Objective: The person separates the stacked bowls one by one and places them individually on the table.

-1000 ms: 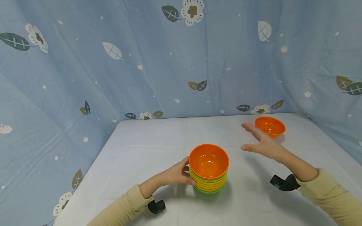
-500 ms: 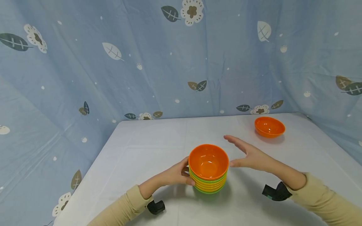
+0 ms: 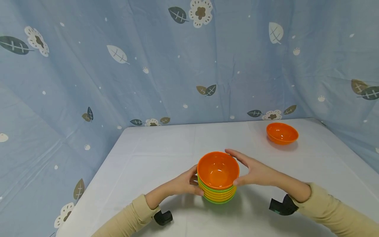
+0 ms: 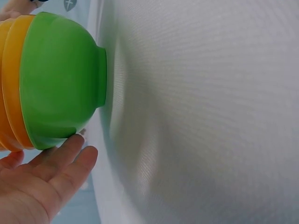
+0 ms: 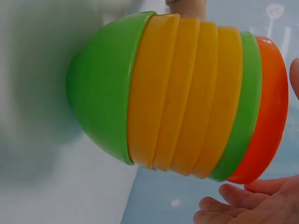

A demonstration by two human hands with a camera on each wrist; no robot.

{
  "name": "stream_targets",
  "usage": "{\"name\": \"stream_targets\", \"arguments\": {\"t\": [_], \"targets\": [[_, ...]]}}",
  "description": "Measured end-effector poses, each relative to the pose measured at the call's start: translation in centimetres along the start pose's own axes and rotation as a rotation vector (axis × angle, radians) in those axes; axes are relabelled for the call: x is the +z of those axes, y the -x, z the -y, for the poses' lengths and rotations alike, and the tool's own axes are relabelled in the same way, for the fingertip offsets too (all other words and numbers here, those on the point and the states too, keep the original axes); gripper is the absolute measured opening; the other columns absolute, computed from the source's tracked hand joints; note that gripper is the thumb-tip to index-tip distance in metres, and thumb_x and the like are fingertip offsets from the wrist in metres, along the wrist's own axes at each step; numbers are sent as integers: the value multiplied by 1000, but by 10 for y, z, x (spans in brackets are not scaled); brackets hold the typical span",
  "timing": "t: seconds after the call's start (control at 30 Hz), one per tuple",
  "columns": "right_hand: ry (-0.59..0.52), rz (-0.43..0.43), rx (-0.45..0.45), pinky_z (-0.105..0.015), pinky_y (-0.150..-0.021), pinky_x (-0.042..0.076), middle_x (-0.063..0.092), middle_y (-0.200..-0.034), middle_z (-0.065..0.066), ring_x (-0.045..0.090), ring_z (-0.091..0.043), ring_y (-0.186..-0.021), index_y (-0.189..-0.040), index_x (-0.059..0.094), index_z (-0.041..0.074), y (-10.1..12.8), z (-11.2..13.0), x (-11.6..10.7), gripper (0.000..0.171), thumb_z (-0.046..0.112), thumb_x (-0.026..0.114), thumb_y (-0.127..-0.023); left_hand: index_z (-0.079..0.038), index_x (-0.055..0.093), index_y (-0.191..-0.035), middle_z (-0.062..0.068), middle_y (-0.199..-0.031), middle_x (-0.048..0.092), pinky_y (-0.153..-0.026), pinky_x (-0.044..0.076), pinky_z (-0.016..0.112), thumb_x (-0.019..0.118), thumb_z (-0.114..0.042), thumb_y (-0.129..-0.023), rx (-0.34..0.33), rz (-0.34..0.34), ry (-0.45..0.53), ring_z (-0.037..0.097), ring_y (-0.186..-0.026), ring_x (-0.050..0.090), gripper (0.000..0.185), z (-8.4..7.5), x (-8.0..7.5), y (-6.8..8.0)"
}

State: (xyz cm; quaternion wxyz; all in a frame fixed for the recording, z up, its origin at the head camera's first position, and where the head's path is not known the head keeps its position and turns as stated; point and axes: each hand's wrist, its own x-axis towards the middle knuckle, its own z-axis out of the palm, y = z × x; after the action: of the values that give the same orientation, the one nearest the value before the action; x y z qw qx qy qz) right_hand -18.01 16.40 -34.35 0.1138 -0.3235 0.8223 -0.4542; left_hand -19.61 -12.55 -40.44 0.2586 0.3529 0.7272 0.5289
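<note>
A stack of nested bowls stands on the white-covered table in front of me, with an orange bowl on top. Below it in the right wrist view come a green bowl, several yellow bowls and another green bowl at the base. My left hand holds the stack from the left, thumb in front and fingers farther back. On the right side, my right hand spreads thumb and fingers about the orange bowl's rim. Its fingertips are right by that rim in the right wrist view, the thumb a little apart.
A second orange bowl sits alone at the back right of the table. Behind the table hangs a blue curtain printed with leaves and flowers. Black wrist cameras stick out below both sleeves.
My right hand has moved left and toward me, from beside the far orange bowl to the rim of the stack's top bowl. The left hand and the stack stay put.
</note>
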Motion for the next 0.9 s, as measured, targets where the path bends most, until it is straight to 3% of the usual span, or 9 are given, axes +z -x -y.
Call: {"name": "stream_targets", "arguments": {"t": [0.23, 0.73, 0.9], "targets": [[-38, 30, -7, -69, -95, 25, 33, -144, -18, 28, -43, -130, -145, 20, 4, -2, 1, 4, 92, 28, 75, -75, -22, 15, -145, 3, -140, 35, -95, 43, 27, 72, -36, -78, -18, -6, -16, 10, -114, 51, 89, -1, 1, 0], [-121, 27, -5, -62, -94, 35, 27, -144, -20, 30, -43, -126, -146, 10, 5, -7, -2, 16, 107, 31, 80, -69, -21, 15, -145, 3, -140, 34, -95, 43, 27, 71, -37, -78, -19, -8, -19, 10, -113, 51, 88, -2, -1, -1], [-90, 7, -2, -59, -92, 39, 26, -143, -21, 32, -42, -124, -145, 13, 3, -8, -2, 19, 104, 29, 79, -69, -21, 16, -145, 4, -140, 34, -95, 43, 27, 71, -38, -78, -22, -8, -9, 10, -113, 52, 89, -1, -1, -1]]}}
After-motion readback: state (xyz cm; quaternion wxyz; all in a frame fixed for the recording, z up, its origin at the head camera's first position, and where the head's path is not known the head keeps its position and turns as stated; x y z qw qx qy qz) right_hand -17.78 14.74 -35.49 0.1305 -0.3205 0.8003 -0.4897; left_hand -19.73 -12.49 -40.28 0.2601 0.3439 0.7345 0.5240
